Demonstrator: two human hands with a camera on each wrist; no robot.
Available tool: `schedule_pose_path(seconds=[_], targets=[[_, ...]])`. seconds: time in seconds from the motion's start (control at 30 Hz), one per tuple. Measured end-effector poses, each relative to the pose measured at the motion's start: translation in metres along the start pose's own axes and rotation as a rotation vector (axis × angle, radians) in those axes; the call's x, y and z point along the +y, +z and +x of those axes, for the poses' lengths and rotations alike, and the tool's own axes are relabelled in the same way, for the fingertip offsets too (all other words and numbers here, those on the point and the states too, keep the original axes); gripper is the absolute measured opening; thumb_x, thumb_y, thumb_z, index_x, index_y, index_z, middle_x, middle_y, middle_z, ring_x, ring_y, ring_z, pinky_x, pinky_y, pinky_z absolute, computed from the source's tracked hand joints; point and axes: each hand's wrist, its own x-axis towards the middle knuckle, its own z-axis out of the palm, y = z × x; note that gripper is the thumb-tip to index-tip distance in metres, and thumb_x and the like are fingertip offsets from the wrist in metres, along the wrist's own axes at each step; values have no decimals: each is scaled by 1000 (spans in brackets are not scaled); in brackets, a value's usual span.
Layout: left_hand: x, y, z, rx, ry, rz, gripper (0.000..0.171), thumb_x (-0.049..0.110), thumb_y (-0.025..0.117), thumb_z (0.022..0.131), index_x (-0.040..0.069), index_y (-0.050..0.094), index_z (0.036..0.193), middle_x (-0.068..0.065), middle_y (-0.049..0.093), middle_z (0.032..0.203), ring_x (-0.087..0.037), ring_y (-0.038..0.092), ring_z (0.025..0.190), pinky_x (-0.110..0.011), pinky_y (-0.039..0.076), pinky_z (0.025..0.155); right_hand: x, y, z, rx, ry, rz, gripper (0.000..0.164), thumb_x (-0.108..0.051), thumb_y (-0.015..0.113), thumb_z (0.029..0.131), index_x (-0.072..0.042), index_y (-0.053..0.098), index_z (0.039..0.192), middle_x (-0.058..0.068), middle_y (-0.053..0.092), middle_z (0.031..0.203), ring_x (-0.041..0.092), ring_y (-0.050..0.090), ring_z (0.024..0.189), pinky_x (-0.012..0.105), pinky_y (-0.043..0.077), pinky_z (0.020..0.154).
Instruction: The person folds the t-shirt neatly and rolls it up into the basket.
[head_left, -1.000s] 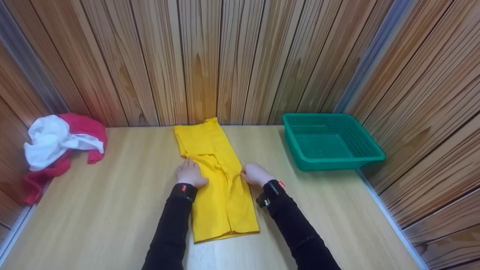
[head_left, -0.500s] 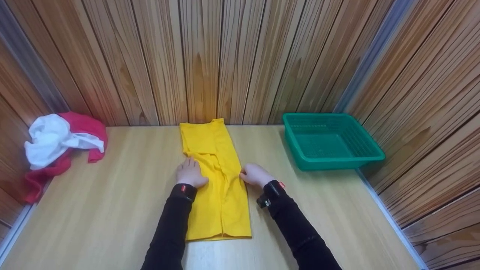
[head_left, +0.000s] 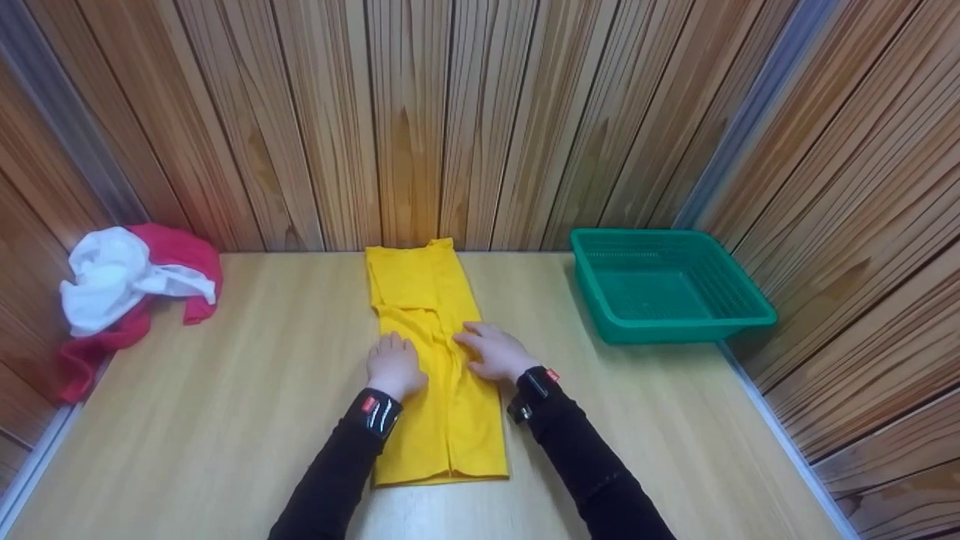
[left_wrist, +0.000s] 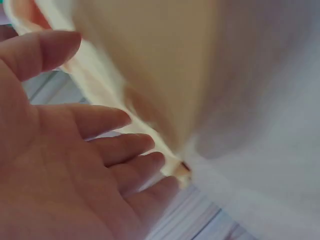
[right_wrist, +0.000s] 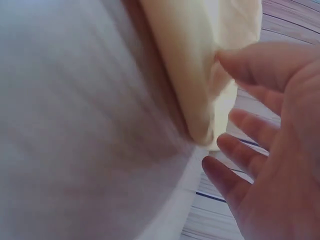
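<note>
A yellow garment (head_left: 480,420), folded into a long strip with creases along its middle, lies flat on the table and reaches to the back wall. My left hand (head_left: 396,367) rests on its left side, around mid-length, fingers extended. Over the right half, my right hand (head_left: 496,351) has its fingers spread, fingertips at the creases near the centre. In the left wrist view, the left palm (left_wrist: 65,165) faces the camera beside pale-looking cloth (left_wrist: 150,60). The right wrist view has the right thumb (right_wrist: 250,62) by a fold of the cloth (right_wrist: 180,55), other fingers loosely bent and apart.
A green plastic basket (head_left: 675,324) stands at the back right, near the side wall. At the back left a white cloth (head_left: 105,281) lies heaped over a red cloth (head_left: 180,251). Wood-panelled walls (head_left: 405,120) border the table (head_left: 247,405).
The garment's lower end has swung left and its upper end right, so it lies straighter. My right hand has released the right edge and moved inward over the cloth, fingers spreading.
</note>
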Motion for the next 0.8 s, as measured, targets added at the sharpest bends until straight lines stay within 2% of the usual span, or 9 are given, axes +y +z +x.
schedule_pose_path(seconds=[0.1,0.27,0.47,0.8], targets=[[3,4,-6,-19,19,-27,72,34,62,89,-9,42,143,-32,31,151,-44,27,141,-54,26,112,-3,3,-1,-14,-23,7,50,-20,63,95,-11,53,143,16,40,152,35,35,140,48,29,113],[2,7,-8,-22,32,-53,73,36,64,90,-9,42,143,-35,29,151,-45,26,141,-54,32,109,-7,4,1,-51,15,5,51,-22,61,96,-12,51,145,15,39,153,34,33,141,46,26,115],[2,4,1,-2,2,-53,71,36,63,90,-8,43,143,-34,29,151,-43,27,141,-57,38,103,-10,0,12,-115,82,11,51,-25,57,98,-14,48,147,15,35,156,32,30,144,44,24,116],[5,2,19,-11,-77,-61,70,31,57,90,-7,38,146,-33,27,152,-42,26,141,-56,41,101,-10,-7,28,-103,132,41,52,-21,57,97,-12,48,147,21,32,155,33,30,143,43,24,116]])
